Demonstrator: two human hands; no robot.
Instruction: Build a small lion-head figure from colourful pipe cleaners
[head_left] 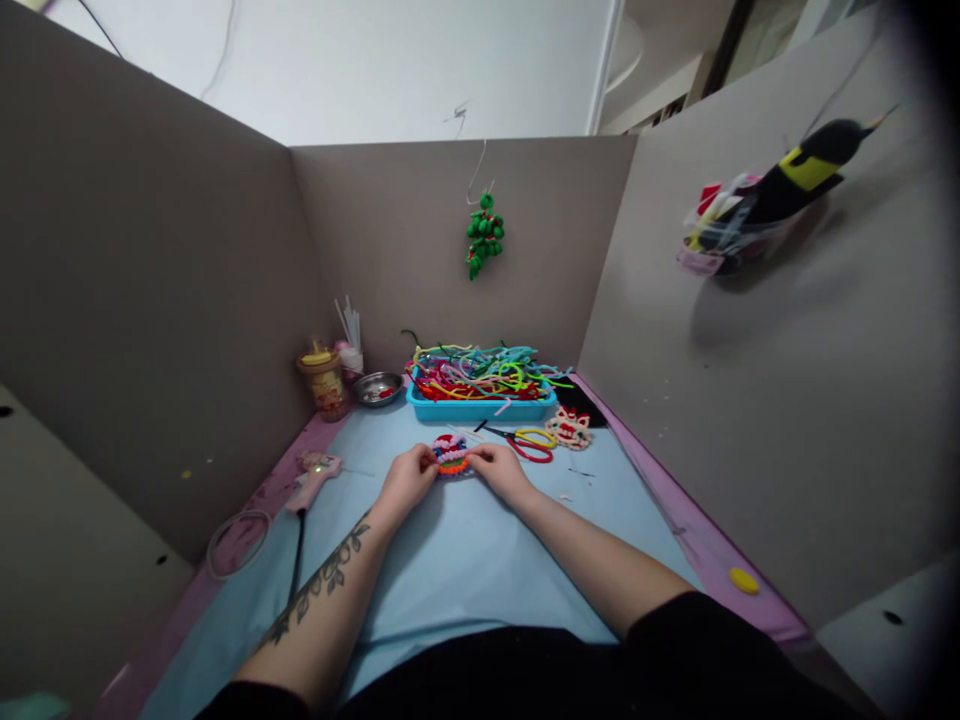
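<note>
A small pipe-cleaner craft piece in pink, red, blue, green and orange lies between my two hands over the blue cloth. My left hand pinches its left edge between thumb and fingers. On the opposite edge, my right hand grips it the same way. Scissors with a red and a yellow handle lie open just beyond my right hand. To their right rests a pale pink and red pipe-cleaner piece. A pink hot glue gun with a small green light lies left of my left hand.
A blue tray heaped with colourful pipe cleaners stands at the back. Left of it are a metal bowl, a jar and a cup of white sticks. Grey panels enclose three sides. A yellow oval object lies at right.
</note>
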